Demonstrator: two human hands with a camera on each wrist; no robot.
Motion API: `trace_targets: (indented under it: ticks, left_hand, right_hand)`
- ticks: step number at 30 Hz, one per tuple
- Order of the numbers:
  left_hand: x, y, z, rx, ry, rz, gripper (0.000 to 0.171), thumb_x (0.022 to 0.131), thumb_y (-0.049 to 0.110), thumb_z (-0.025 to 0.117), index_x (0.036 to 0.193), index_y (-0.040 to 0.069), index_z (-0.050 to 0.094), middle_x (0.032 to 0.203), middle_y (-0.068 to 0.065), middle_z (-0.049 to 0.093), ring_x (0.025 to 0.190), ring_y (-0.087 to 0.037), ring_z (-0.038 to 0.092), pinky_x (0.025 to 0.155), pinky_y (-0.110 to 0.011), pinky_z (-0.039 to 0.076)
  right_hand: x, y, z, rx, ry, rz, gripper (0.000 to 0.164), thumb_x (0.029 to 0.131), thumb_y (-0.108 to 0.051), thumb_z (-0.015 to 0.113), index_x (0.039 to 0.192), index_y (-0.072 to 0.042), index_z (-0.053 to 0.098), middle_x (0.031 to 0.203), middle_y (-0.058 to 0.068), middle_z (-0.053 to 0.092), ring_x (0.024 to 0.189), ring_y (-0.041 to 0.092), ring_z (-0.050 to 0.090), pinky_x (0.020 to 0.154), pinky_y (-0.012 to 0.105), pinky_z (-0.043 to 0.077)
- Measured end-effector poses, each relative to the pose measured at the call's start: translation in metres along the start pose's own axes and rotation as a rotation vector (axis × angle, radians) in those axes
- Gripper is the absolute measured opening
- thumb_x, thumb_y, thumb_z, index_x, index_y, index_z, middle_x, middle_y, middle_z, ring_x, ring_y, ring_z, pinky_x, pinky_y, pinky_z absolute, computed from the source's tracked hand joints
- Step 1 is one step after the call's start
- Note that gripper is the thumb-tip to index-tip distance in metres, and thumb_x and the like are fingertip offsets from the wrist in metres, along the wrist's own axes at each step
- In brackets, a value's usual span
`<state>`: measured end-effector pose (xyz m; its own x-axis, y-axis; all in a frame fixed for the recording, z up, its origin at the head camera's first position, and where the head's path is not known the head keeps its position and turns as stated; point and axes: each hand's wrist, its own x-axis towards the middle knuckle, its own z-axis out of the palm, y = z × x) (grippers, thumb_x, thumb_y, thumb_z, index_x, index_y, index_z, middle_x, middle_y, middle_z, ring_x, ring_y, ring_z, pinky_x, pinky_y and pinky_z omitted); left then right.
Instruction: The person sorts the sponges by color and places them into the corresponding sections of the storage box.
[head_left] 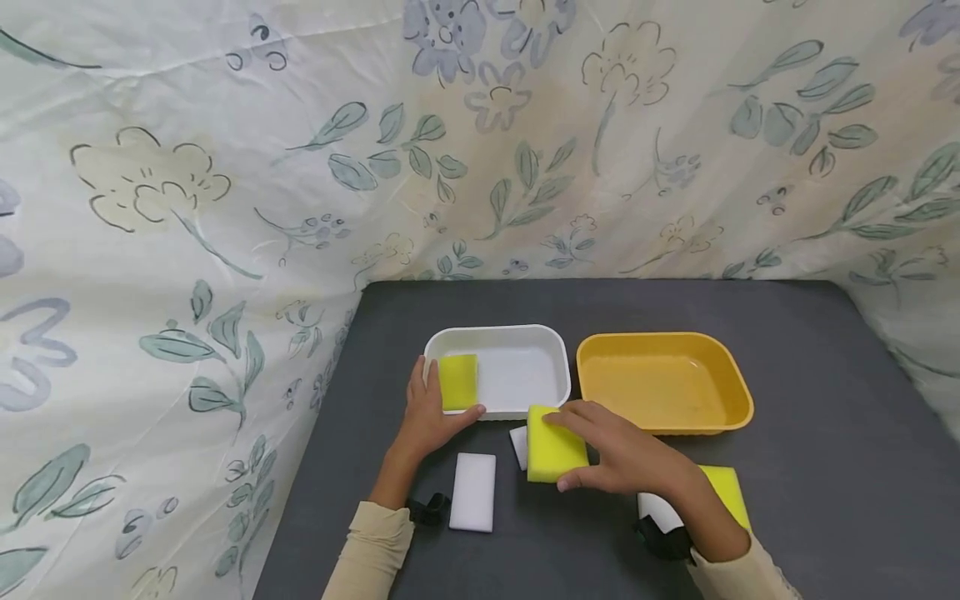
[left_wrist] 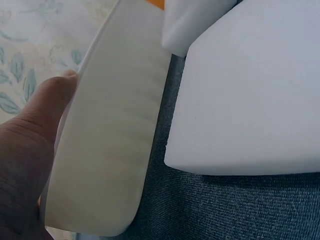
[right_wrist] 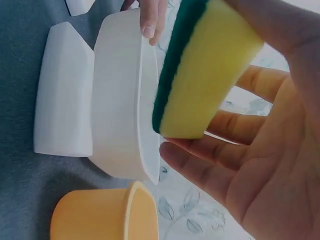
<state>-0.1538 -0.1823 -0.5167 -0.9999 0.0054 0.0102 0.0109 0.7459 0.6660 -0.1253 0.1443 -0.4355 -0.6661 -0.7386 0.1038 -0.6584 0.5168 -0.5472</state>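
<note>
My right hand (head_left: 622,450) pinches a yellow sponge (head_left: 555,446) between thumb and fingers, above the table in front of the tubs. The right wrist view shows the sponge's dark green scouring layer (right_wrist: 177,60). My left hand (head_left: 435,417) rests on the near left corner of the white tub (head_left: 525,367), its fingers spread along the left side and its thumb at the front rim. Another yellow sponge (head_left: 458,382) lies inside that tub, at its left end. A white foam block (head_left: 519,446) against the tub's front is partly hidden behind the held sponge.
A yellow-orange tub (head_left: 660,379) stands to the right of the white one. Nearer lies a white foam block (head_left: 473,492). Under my right forearm, another yellow sponge (head_left: 726,492) and a white block (head_left: 656,510) are partly covered. A floral cloth (head_left: 525,167) hangs behind the dark table.
</note>
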Motion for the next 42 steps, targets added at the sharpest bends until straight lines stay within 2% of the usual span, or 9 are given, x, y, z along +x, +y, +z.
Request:
trace_targets:
  ticks: [4, 9, 16, 20, 25, 32, 42]
  left_hand:
    - [0.0, 0.001, 0.0, -0.008, -0.004, -0.001, 0.116, 0.077, 0.055, 0.079, 0.159, 0.001, 0.016, 0.164, -0.017, 0.001, 0.146, -0.042, 0.013, 0.105, -0.065, 0.032]
    - [0.0, 0.0, 0.001, 0.001, -0.023, -0.012, 0.117, 0.077, 0.056, 0.078, 0.159, 0.002, 0.014, 0.165, -0.014, -0.001, 0.147, -0.04, 0.011, 0.107, -0.064, 0.031]
    - [-0.001, -0.002, 0.001, -0.002, -0.03, -0.025, 0.117, 0.078, 0.055, 0.078, 0.16, 0.003, 0.014, 0.165, -0.013, -0.002, 0.147, -0.04, 0.009, 0.108, -0.063, 0.03]
    - [-0.002, -0.003, 0.0, -0.003, -0.021, -0.016, 0.117, 0.077, 0.056, 0.078, 0.159, 0.001, 0.015, 0.165, -0.015, -0.001, 0.146, -0.041, 0.011, 0.107, -0.063, 0.031]
    - [-0.004, -0.002, 0.0, -0.02, -0.023, -0.011, 0.117, 0.078, 0.056, 0.078, 0.159, 0.001, 0.015, 0.165, -0.014, -0.001, 0.146, -0.041, 0.01, 0.107, -0.063, 0.031]
    - [-0.002, 0.0, 0.0, -0.023, -0.028, -0.018, 0.117, 0.078, 0.056, 0.078, 0.16, 0.003, 0.014, 0.165, -0.013, -0.002, 0.147, -0.039, 0.01, 0.108, -0.063, 0.031]
    - [-0.002, -0.001, 0.0, -0.011, -0.023, -0.029, 0.117, 0.077, 0.056, 0.078, 0.16, 0.004, 0.014, 0.166, -0.012, -0.003, 0.147, -0.039, 0.01, 0.108, -0.064, 0.03]
  right_hand:
    - [0.019, 0.011, -0.005, -0.025, 0.009, -0.048, 0.08, 0.08, -0.057, 0.077, 0.142, -0.01, 0.055, 0.131, 0.006, 0.056, 0.112, 0.021, 0.052, 0.094, 0.045, 0.048]
    - [0.042, 0.026, -0.009, -0.056, 0.028, -0.033, 0.072, 0.079, -0.04, 0.085, 0.138, -0.008, 0.059, 0.129, 0.011, 0.056, 0.11, 0.025, 0.052, 0.094, 0.046, 0.047]
    - [0.076, 0.044, -0.007, -0.088, 0.012, -0.055, 0.062, 0.083, -0.031, 0.083, 0.136, -0.007, 0.061, 0.133, 0.021, 0.053, 0.115, 0.034, 0.052, 0.096, 0.05, 0.046]
    - [0.091, 0.054, 0.001, -0.096, 0.001, -0.03, 0.059, 0.085, -0.029, 0.082, 0.135, -0.006, 0.062, 0.132, 0.023, 0.053, 0.116, 0.036, 0.051, 0.097, 0.052, 0.045]
    - [0.104, 0.063, 0.014, -0.085, -0.031, 0.003, 0.056, 0.083, -0.028, 0.083, 0.132, -0.005, 0.064, 0.126, 0.02, 0.056, 0.11, 0.032, 0.053, 0.095, 0.047, 0.046]
    - [0.117, 0.068, 0.025, -0.093, -0.135, 0.097, 0.052, 0.082, -0.027, 0.085, 0.128, -0.008, 0.068, 0.119, 0.011, 0.059, 0.106, 0.026, 0.052, 0.094, 0.043, 0.046]
    - [0.125, 0.068, 0.035, -0.144, -0.129, 0.086, 0.047, 0.079, -0.024, 0.087, 0.12, -0.01, 0.071, 0.109, 0.009, 0.061, 0.094, 0.022, 0.052, 0.086, 0.04, 0.046]
